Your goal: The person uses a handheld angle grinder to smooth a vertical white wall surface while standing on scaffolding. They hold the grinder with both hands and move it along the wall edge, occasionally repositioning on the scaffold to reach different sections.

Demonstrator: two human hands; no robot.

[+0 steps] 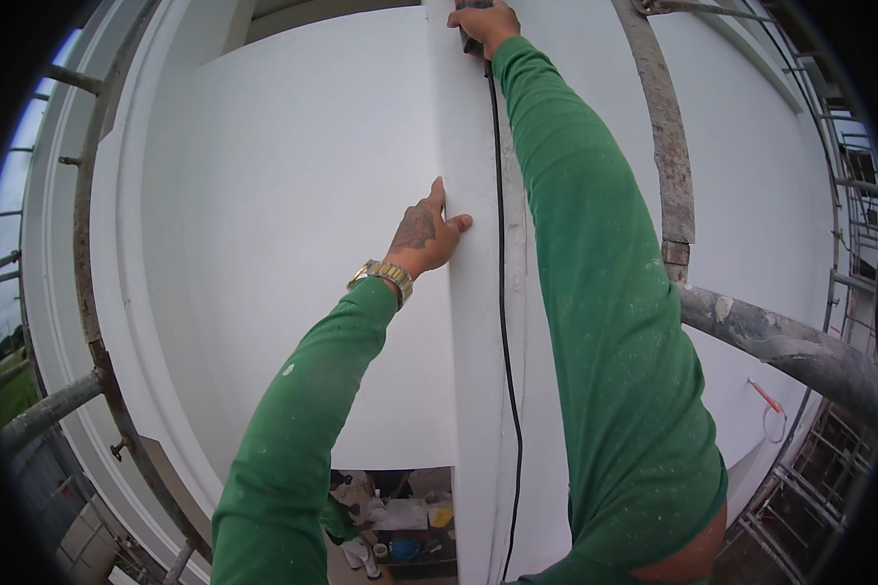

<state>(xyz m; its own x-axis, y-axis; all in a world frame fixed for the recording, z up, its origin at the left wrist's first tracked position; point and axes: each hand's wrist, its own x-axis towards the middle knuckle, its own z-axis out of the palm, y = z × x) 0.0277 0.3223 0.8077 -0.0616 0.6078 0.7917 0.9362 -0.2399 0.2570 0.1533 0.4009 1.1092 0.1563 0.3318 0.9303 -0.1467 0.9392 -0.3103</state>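
From the person's head, one wide view looked past long green cloth sleeves [595,244] at a near, flat white wall [312,175].

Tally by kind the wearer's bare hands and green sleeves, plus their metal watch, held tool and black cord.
Bare hands: 2
Long green fabric sleeves: 2
Gold-and-silver metal wristwatch: 1
Red-and-black handheld tool: 1
Black cord: 1
Total: 7

The right hand [498,21] grips a power tool [468,41], its black cord [504,322] hanging down. The left hand [425,232] rests at the white wall's corner [449,322]. Scaffolding [91,224] stands both sides.
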